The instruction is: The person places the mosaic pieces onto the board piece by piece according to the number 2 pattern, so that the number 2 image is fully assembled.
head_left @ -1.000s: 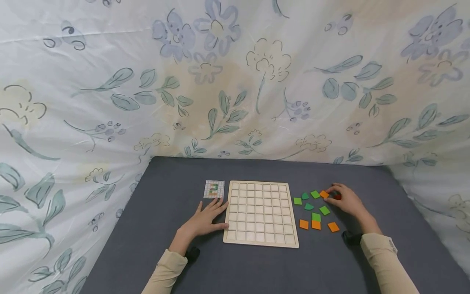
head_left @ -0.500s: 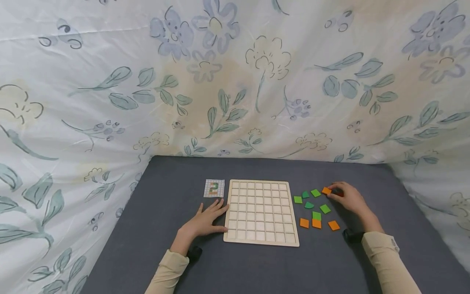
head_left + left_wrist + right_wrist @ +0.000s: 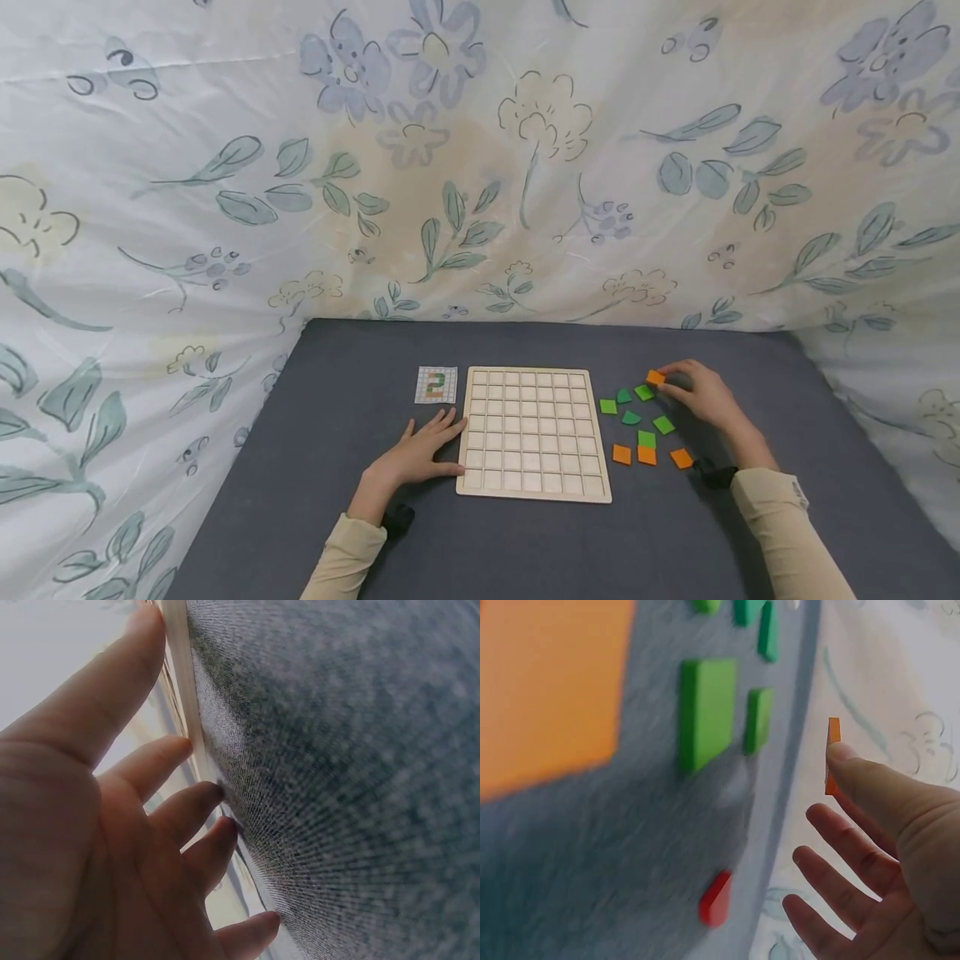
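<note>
Orange square tile [image 3: 656,377] hangs above the dark grey tabletop [image 3: 540,546], pinched in the person's right hand [image 3: 708,398]. I see the left hand [image 3: 414,452], fingers straight and spread, touching the left edge of the pale wooden gridded board [image 3: 540,433].

Left hand [image 3: 415,451] palm-down with fingers spread, right hand [image 3: 707,400] in a thumb-and-finger pinch
</note>
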`<state>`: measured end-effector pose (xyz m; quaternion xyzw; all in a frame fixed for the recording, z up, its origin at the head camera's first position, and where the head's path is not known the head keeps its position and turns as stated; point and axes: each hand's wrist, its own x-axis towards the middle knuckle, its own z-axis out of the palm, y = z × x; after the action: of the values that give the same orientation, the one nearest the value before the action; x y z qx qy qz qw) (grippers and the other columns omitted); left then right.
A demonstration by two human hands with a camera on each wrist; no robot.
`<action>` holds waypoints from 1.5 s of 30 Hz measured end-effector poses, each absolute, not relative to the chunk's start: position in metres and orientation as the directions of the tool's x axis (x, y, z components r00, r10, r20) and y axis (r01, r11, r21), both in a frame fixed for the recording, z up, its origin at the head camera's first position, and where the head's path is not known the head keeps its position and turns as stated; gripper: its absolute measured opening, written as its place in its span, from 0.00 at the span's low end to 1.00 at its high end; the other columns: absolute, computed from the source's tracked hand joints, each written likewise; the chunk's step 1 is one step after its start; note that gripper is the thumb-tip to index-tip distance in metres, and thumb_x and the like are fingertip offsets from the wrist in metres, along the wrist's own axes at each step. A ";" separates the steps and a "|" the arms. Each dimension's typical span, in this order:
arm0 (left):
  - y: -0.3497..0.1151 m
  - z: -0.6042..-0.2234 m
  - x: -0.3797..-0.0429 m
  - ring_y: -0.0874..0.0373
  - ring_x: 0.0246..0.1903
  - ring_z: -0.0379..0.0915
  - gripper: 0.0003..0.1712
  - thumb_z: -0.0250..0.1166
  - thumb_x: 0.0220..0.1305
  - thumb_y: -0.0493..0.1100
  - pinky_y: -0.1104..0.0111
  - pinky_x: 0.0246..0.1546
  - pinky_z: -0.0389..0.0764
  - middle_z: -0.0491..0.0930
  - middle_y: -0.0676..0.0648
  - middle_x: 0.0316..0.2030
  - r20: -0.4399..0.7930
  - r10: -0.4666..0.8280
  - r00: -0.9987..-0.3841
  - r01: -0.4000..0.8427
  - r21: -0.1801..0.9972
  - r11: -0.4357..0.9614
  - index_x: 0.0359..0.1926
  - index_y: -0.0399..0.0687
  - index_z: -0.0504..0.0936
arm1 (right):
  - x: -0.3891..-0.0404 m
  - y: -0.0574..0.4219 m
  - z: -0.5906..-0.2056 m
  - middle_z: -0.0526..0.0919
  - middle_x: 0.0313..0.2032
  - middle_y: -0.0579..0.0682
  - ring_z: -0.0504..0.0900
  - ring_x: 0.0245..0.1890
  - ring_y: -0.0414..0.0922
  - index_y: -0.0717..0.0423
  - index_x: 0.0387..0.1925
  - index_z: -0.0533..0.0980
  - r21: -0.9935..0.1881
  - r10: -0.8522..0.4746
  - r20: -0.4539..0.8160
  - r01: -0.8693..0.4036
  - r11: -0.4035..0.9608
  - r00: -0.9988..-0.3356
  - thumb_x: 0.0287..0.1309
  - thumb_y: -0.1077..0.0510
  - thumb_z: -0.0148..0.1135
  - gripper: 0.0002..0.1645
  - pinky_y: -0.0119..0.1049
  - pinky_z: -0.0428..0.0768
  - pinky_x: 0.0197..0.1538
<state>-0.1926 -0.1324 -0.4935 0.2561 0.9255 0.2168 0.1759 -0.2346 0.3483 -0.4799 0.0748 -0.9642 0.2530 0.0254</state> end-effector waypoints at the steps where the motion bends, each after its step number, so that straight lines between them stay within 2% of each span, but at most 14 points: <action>1: -0.132 -0.493 -0.192 0.45 0.71 0.36 0.45 0.61 0.58 0.62 0.37 0.64 0.34 0.46 0.44 0.72 -0.214 0.550 -0.807 0.397 0.493 0.774 0.72 0.56 0.53 | -0.236 0.345 -0.479 0.71 0.52 0.67 0.67 0.53 0.67 0.64 0.50 0.75 -0.489 -0.132 0.085 -0.157 0.858 -0.988 0.58 0.56 0.61 0.21 0.65 0.65 0.52; 14: -0.133 -0.490 -0.190 0.45 0.71 0.36 0.45 0.61 0.58 0.60 0.36 0.63 0.34 0.46 0.43 0.72 -0.222 0.554 -0.803 0.394 0.499 0.772 0.72 0.55 0.53 | -0.241 0.309 -0.477 0.73 0.49 0.64 0.71 0.51 0.63 0.63 0.50 0.76 -0.536 -0.157 0.123 -0.198 0.820 -0.980 0.58 0.58 0.61 0.19 0.60 0.68 0.52; 25: -0.133 -0.490 -0.192 0.45 0.71 0.36 0.45 0.62 0.57 0.60 0.37 0.64 0.33 0.46 0.44 0.72 -0.228 0.546 -0.806 0.381 0.505 0.774 0.71 0.55 0.54 | -0.250 0.285 -0.479 0.76 0.46 0.58 0.74 0.48 0.57 0.59 0.51 0.77 -0.568 -0.224 0.151 -0.270 0.777 -0.963 0.59 0.55 0.61 0.19 0.56 0.72 0.51; 45: -0.133 -0.493 -0.192 0.46 0.72 0.35 0.45 0.62 0.57 0.60 0.38 0.64 0.33 0.46 0.45 0.72 -0.231 0.536 -0.812 0.366 0.513 0.776 0.71 0.57 0.54 | -0.257 0.244 -0.485 0.76 0.46 0.55 0.76 0.48 0.55 0.57 0.49 0.77 -0.605 -0.307 0.179 -0.351 0.715 -0.935 0.59 0.57 0.61 0.17 0.53 0.74 0.49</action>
<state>-0.1915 -0.1331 -0.4926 0.2441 0.9240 0.2285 0.1854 -0.2574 0.2440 -0.4847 0.1776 -0.9254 0.3331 0.0328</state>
